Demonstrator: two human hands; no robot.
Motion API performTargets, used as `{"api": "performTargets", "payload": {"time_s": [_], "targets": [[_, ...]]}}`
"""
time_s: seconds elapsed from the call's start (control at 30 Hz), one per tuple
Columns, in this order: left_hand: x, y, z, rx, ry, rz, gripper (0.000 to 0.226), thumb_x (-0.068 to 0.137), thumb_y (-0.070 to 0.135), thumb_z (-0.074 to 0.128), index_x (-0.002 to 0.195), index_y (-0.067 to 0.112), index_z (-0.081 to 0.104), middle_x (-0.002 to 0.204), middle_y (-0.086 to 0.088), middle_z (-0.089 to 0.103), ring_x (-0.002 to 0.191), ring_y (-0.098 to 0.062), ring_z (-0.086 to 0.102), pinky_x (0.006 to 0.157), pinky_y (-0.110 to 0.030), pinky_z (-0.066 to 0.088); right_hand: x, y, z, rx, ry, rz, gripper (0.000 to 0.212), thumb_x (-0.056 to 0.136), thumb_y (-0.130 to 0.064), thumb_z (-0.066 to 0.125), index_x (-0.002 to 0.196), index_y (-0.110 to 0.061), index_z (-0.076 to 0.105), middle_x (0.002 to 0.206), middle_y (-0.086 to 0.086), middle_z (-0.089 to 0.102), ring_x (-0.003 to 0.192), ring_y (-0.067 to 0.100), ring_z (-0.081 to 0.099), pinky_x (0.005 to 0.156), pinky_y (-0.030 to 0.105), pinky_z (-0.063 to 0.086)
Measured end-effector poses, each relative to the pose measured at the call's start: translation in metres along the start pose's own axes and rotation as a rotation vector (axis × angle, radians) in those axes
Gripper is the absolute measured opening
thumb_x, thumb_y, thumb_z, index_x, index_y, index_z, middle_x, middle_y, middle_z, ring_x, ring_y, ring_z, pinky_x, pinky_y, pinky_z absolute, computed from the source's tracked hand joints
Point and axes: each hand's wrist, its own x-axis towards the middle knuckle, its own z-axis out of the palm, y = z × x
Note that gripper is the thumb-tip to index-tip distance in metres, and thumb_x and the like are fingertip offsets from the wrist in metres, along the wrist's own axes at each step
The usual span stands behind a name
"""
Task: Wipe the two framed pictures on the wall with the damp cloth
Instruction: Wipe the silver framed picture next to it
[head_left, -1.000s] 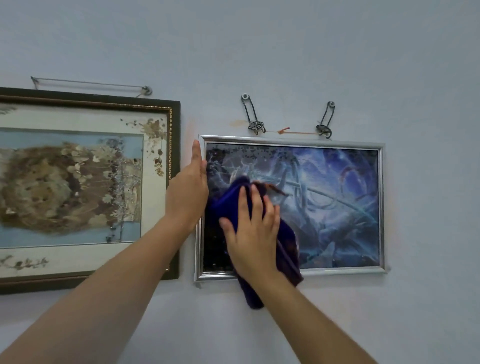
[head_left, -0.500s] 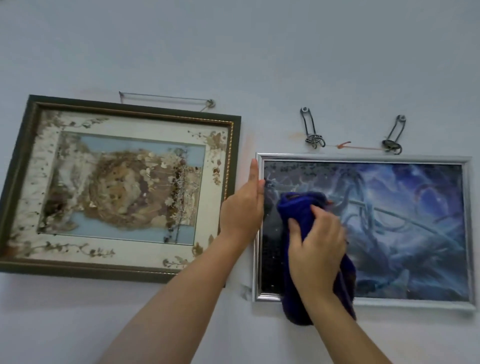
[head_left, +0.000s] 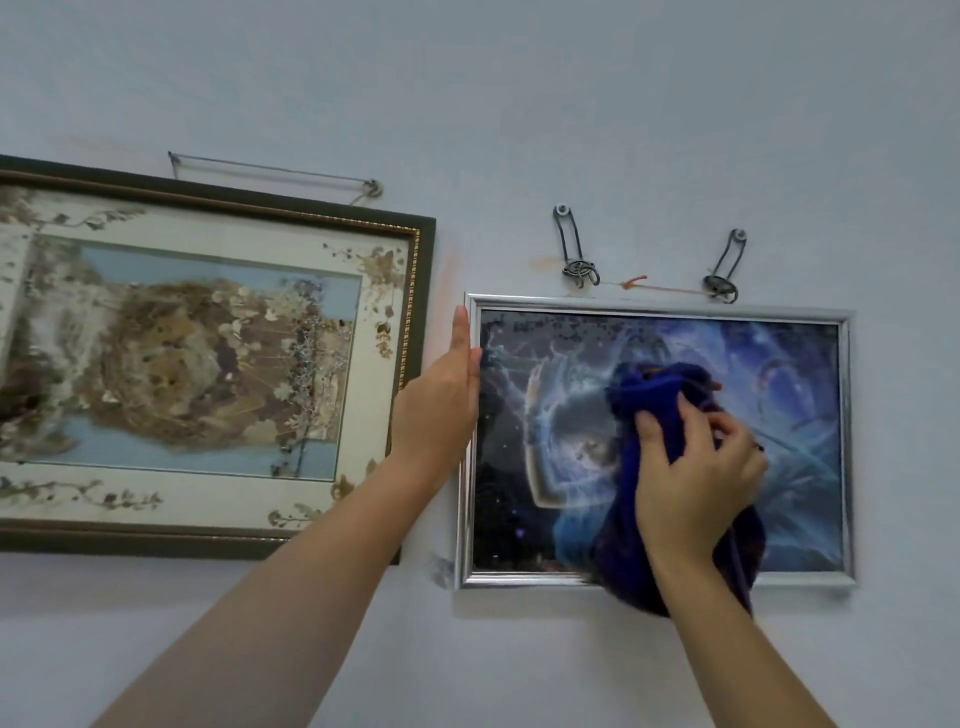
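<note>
Blue cloth (head_left: 649, 395) — silver frame (head_left: 660, 304), swirled blues

Soft, even, cool-toned light fills the view, rather dim, with no source in sight. The wall (head_left: 675, 104) reads as flat pale blue-grey, darkening slightly toward the top corners. Shadows are faint: a thin soft one lies under the silver-framed picture (head_left: 848, 441) and beside the left forearm. The glass of that picture shows a hazy, streaked sheen and no hard glare. Wide-angle distortion bends the dark-framed picture (head_left: 423, 312) so its top edge slopes and bows toward the left border. The right hand (head_left: 696, 478) and the blue cloth (head_left: 634, 545) are slightly motion-blurred; fine detail is soft throughout.
</note>
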Motion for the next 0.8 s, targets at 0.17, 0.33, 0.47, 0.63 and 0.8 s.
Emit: {"api": "performTargets", "payload": {"time_s": [0.17,0.33,0.47,0.63,0.8], "targets": [[0.007,0.007,-0.01,0.125,-0.092,-0.013,0.055,0.104,0.026,0.029,0.152,0.016,0.004,0.06,0.003,0.048,0.044,-0.012,0.045,0.039,-0.029,0.034,-0.045,-0.041,0.003,-0.045,-0.177,-0.161,0.042,0.09,-0.026,0.066,0.128,-0.01,0.061,0.123,0.02,0.055,0.111,0.041,0.05,0.092,0.055,0.042],[0.022,0.005,-0.029,0.259,-0.103,0.081,0.058,0.103,0.025,0.03,0.152,0.009,0.004,0.057,0.0,0.052,0.041,-0.014,0.049,0.034,-0.03,0.038,-0.001,-0.054,0.006,-0.019,-0.14,-0.442,0.039,0.092,-0.027,0.063,0.126,-0.008,0.062,0.121,0.017,0.06,0.108,0.038,0.055,0.09,0.051,0.046],[0.023,-0.003,-0.032,0.227,-0.088,0.115,0.053,0.105,0.029,0.019,0.151,0.008,0.008,0.052,0.002,0.046,0.037,-0.013,0.042,0.033,-0.03,0.042,0.054,-0.024,0.003,-0.035,-0.055,-0.283,0.037,0.091,-0.028,0.065,0.122,-0.008,0.065,0.115,0.021,0.059,0.1,0.042,0.053,0.083,0.048,0.045],[0.009,-0.007,-0.025,0.156,-0.026,0.124,0.062,0.098,0.042,0.011,0.149,0.009,0.022,0.047,0.011,0.031,0.032,-0.012,0.036,0.03,-0.026,0.032,0.046,0.038,-0.011,-0.087,-0.001,-0.012,0.04,0.093,-0.035,0.061,0.127,-0.014,0.063,0.117,0.024,0.054,0.102,0.042,0.048,0.085,0.049,0.041],[0.01,-0.01,-0.025,0.071,0.036,0.113,0.056,0.1,0.038,0.025,0.146,0.008,0.031,0.045,0.014,0.023,0.032,-0.005,0.024,0.033,-0.016,0.017,-0.019,0.02,-0.01,-0.075,-0.045,-0.05,0.046,0.093,-0.039,0.053,0.127,-0.01,0.063,0.115,0.024,0.055,0.101,0.041,0.049,0.085,0.052,0.043]]}}
